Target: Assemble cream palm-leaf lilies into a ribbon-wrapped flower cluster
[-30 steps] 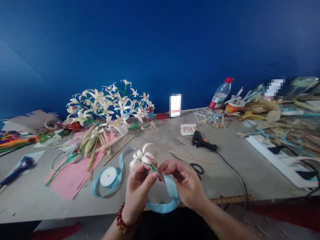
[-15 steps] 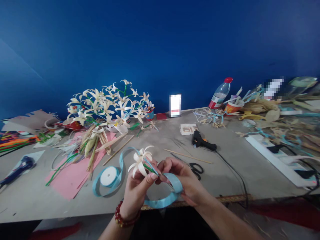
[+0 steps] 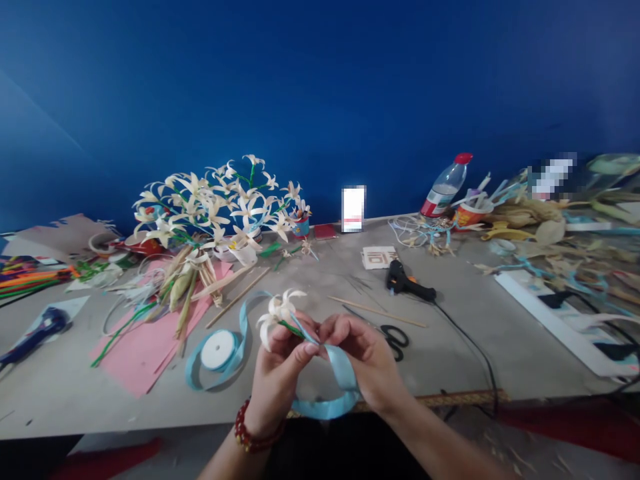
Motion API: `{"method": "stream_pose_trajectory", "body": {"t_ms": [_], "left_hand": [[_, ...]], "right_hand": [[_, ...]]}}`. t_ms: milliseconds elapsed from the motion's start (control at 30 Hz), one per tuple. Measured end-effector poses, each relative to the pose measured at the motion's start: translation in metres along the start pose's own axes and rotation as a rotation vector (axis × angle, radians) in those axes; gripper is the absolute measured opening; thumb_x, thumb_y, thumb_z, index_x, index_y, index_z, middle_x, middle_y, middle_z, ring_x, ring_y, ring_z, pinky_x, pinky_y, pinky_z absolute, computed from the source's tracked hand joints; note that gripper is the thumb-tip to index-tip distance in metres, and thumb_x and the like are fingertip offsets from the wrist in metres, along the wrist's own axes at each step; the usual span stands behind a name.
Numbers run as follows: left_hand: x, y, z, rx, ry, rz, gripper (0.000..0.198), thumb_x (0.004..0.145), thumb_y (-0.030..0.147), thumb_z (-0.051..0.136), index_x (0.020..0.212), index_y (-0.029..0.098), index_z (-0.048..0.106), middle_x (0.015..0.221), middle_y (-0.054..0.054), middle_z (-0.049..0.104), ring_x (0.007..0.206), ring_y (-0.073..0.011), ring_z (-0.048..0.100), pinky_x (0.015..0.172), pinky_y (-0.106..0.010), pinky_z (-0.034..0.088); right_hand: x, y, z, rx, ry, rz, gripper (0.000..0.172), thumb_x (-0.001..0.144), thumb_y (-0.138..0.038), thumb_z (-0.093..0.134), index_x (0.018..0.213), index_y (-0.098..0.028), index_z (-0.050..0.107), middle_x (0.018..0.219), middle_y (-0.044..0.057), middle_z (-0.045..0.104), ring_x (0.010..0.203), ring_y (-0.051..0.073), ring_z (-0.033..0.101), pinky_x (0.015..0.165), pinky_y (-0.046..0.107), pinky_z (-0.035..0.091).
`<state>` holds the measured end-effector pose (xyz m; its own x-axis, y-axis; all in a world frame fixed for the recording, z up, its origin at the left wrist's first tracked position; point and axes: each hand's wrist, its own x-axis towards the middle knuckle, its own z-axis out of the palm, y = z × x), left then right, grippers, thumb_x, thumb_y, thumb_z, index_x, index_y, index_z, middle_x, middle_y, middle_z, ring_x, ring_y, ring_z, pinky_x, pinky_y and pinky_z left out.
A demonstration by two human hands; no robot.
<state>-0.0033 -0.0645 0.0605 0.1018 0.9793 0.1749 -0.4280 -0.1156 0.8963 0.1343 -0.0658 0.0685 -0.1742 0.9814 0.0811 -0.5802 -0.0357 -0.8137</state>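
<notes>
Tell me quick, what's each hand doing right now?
Left hand: closed, pinching the white flower by its stem.
Right hand: closed on the light blue ribbon.

We log a deep blue, matt wall [image 3: 320, 80] filling the upper half of the view. A faint pale diagonal line [image 3: 45, 107] crosses it at the left. A grey table [image 3: 475, 340] runs the full width and meets the wall at the back. Its top is dusty and scuffed, with clutter toward the back and both ends. A patterned brown strip [image 3: 465, 399] lines part of its near edge. Below that edge we see grey floor [image 3: 125, 447] with red patches, blurred. Light is soft and even, shadows on the table are faint, and the wall darkens toward its corners.
</notes>
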Motion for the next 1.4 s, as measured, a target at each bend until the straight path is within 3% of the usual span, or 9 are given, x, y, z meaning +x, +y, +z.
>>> {"method": "stream_pose_trajectory", "body": {"t_ms": [200, 500, 700, 833, 967, 1167, 1400], "left_hand": [[-0.001, 0.000, -0.002, -0.069, -0.041, -0.031, 0.006, 0.084, 0.023, 0.071, 0.084, 0.017, 0.072, 0.082, -0.002, 0.058, 0.065, -0.0118, 0.058, 0.061, -0.024, 0.049], [0.001, 0.003, -0.001, -0.079, -0.037, -0.024, 0.010, 0.083, 0.027, 0.072, 0.082, 0.018, 0.074, 0.073, -0.004, 0.068, 0.057, -0.0142, 0.061, 0.053, -0.026, 0.050], [0.003, -0.006, -0.007, -0.138, -0.066, -0.066, 0.016, 0.081, 0.031, 0.074, 0.079, 0.016, 0.072, 0.078, -0.006, 0.066, 0.059, -0.0158, 0.061, 0.052, -0.027, 0.052], [0.004, -0.010, -0.008, -0.204, -0.114, -0.072, 0.011, 0.085, 0.028, 0.069, 0.085, 0.018, 0.072, 0.076, -0.003, 0.063, 0.054, -0.0129, 0.060, 0.046, -0.024, 0.051], [0.004, -0.013, -0.009, -0.141, -0.071, -0.036, 0.009, 0.084, 0.019, 0.070, 0.093, 0.019, 0.070, 0.087, -0.003, 0.063, 0.058, -0.0114, 0.063, 0.049, -0.022, 0.053], [0.002, -0.016, -0.013, -0.148, -0.018, -0.058, 0.008, 0.082, 0.014, 0.072, 0.085, 0.020, 0.067, 0.089, 0.000, 0.061, 0.058, -0.0089, 0.061, 0.047, -0.019, 0.050], [0.004, -0.001, -0.010, -0.031, -0.034, -0.106, 0.003, 0.083, 0.016, 0.072, 0.082, 0.016, 0.069, 0.087, -0.002, 0.061, 0.059, -0.0103, 0.063, 0.049, -0.021, 0.052]], "right_hand": [[0.002, -0.005, 0.000, 0.136, -0.008, 0.252, 0.028, 0.061, -0.023, 0.090, 0.068, -0.018, 0.063, 0.072, -0.001, 0.069, 0.064, 0.012, 0.064, 0.063, 0.022, 0.049], [0.005, -0.003, -0.005, 0.114, -0.027, 0.331, 0.028, 0.062, -0.026, 0.090, 0.070, -0.015, 0.065, 0.073, 0.000, 0.071, 0.063, 0.013, 0.068, 0.061, 0.022, 0.052], [0.008, -0.002, -0.007, 0.167, -0.077, 0.476, 0.027, 0.064, -0.026, 0.088, 0.070, -0.015, 0.064, 0.060, 0.002, 0.071, 0.052, 0.013, 0.066, 0.053, 0.021, 0.051], [0.008, -0.002, -0.004, 0.185, -0.051, 0.418, 0.029, 0.061, -0.025, 0.090, 0.070, -0.014, 0.066, 0.061, 0.001, 0.071, 0.053, 0.011, 0.066, 0.057, 0.021, 0.053], [0.007, 0.000, -0.001, 0.164, 0.001, 0.338, 0.028, 0.062, -0.026, 0.090, 0.070, -0.014, 0.066, 0.061, 0.001, 0.071, 0.054, 0.010, 0.066, 0.057, 0.019, 0.052], [0.007, 0.007, 0.000, 0.187, 0.057, 0.378, 0.031, 0.060, -0.027, 0.091, 0.064, -0.014, 0.063, 0.059, 0.001, 0.070, 0.052, 0.010, 0.064, 0.055, 0.018, 0.051], [0.006, 0.012, -0.001, 0.198, 0.099, 0.380, 0.030, 0.059, -0.026, 0.091, 0.064, -0.015, 0.064, 0.057, 0.000, 0.068, 0.049, 0.010, 0.062, 0.055, 0.020, 0.052]]}}
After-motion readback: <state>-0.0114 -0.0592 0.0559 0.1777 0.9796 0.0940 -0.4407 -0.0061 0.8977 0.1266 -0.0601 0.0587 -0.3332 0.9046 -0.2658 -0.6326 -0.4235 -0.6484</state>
